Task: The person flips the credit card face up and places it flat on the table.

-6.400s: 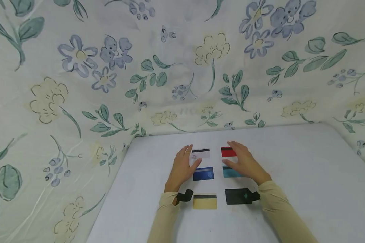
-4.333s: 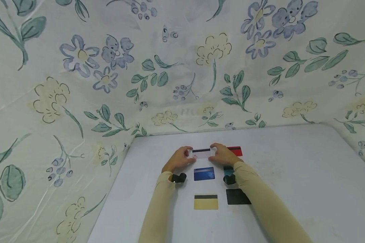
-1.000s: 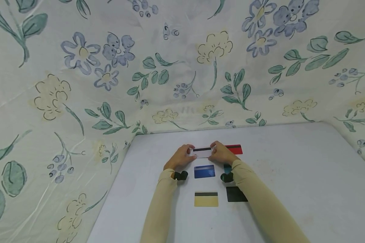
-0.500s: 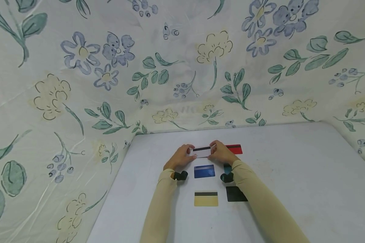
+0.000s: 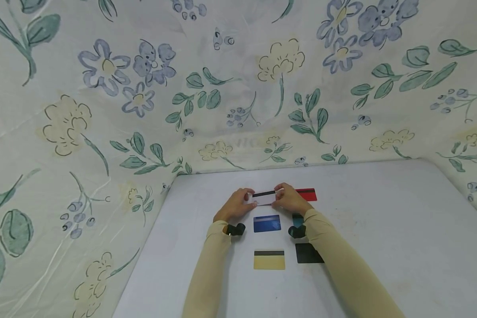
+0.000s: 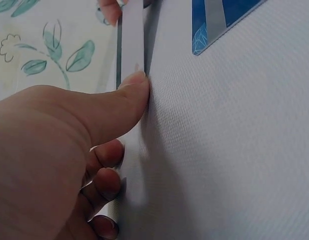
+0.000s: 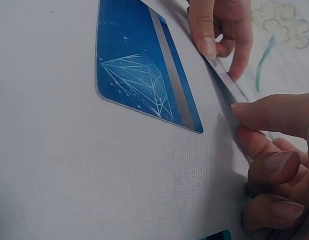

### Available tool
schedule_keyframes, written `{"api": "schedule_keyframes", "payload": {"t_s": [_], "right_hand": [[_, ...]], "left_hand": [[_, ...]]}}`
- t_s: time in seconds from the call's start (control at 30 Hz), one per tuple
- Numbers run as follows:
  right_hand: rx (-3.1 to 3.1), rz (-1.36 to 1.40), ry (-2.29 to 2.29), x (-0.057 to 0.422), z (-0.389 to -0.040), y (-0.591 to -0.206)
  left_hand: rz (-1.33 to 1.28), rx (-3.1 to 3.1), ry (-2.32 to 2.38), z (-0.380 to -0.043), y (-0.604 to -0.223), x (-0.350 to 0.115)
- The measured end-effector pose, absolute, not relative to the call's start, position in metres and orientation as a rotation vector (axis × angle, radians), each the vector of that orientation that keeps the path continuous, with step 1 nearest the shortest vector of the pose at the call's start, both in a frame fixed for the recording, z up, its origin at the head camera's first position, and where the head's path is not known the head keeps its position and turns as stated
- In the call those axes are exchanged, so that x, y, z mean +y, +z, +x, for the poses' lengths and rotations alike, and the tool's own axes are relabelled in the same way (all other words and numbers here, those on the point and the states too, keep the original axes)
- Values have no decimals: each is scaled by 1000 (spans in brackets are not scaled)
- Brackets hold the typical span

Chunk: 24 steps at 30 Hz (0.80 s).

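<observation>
A pale card with a black stripe along its far edge is stretched between both hands at the back of the group. My left hand pinches its left end, thumb on the near face, as the left wrist view also shows. At the right end my right hand grips it between thumb and fingers. The card tilts with its stripe side up, close over the table. Just in front lies a blue card with a diamond drawing, seen large in the right wrist view.
A red card lies beyond the right hand. Partly hidden under the right wrist is a teal card. Nearer are a gold card and a black card. A flowered cloth rises behind the white table.
Earlier the hands hovered apart over the left and right cards. Both then came to the pale card and took its ends. In the last second its stripe edge has tilted up slightly.
</observation>
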State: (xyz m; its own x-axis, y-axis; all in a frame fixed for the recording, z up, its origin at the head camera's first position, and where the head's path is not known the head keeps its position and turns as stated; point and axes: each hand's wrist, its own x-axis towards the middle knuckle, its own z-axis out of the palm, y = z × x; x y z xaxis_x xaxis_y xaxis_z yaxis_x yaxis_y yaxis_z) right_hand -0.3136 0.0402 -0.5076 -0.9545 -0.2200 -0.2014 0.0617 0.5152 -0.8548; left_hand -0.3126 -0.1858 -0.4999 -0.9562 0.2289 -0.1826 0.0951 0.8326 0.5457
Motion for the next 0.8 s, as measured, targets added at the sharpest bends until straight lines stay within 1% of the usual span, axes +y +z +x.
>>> {"api": "schedule_keyframes", "payload": {"t_s": [0.47, 0.8], "right_hand": [[2429, -131, -1475, 44, -315, -509], [2416, -114, -1493, 44, -317, -509]], "left_hand": [[203, 2749, 822, -313, -499, -183], [252, 2740, 915, -314, -501, -174]]}}
